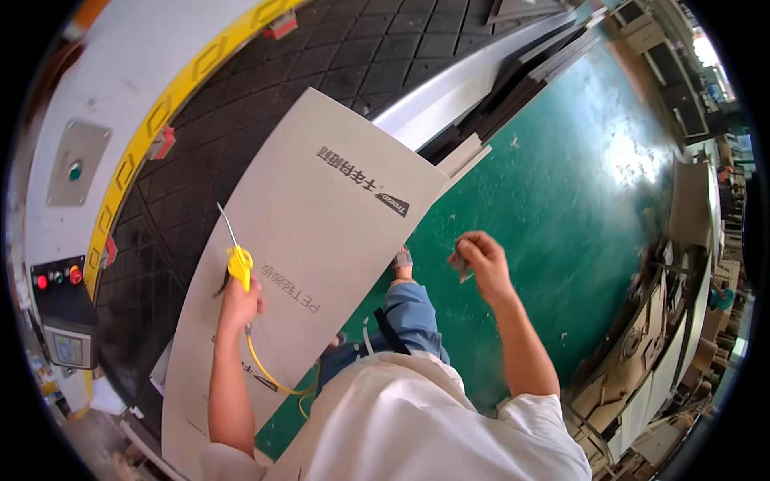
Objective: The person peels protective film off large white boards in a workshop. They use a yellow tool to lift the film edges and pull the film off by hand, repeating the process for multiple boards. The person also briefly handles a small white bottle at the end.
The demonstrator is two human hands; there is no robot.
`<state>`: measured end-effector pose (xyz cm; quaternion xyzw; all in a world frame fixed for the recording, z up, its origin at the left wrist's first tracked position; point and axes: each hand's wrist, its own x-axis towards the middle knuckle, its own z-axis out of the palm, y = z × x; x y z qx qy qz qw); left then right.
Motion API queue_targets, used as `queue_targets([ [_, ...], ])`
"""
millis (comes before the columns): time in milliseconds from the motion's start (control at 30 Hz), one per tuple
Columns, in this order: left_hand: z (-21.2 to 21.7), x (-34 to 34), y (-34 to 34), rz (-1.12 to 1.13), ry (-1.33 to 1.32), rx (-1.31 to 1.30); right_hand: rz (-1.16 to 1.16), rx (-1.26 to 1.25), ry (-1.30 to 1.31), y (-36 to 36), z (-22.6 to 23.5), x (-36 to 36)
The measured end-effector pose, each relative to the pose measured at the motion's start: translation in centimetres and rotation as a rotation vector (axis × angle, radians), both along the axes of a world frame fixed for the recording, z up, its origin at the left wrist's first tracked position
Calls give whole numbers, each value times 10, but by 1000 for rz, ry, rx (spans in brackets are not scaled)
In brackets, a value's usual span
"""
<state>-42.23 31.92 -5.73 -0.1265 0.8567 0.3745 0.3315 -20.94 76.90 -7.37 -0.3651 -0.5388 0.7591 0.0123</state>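
My left hand [237, 306] is wrapped round the handle of a yellow air blow gun [239, 263]. Its thin metal nozzle points up and away over a large pale board [321, 200] with dark printing. From the handle a yellow hose [258, 361] curves down towards my waist. Off to the right, above the green floor, my right hand [488, 263] is closed in a pinch. A small grey-brown scrap [460, 266] shows at its fingertips; what it is made of I cannot tell.
Under the board lies a dark ribbed machine bed [385, 48], edged by a yellow strip [152, 124]. A control panel [60, 276] with buttons sits at the left. More boards [473, 148] are stacked beyond. Cut sheets [634, 345] lean along the right over the green floor [553, 184].
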Motion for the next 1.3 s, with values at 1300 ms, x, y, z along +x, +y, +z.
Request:
queue_targets([
  [1300,-20,-140,108,-10,-197,-400,758,885,-288,139,-44,-140],
])
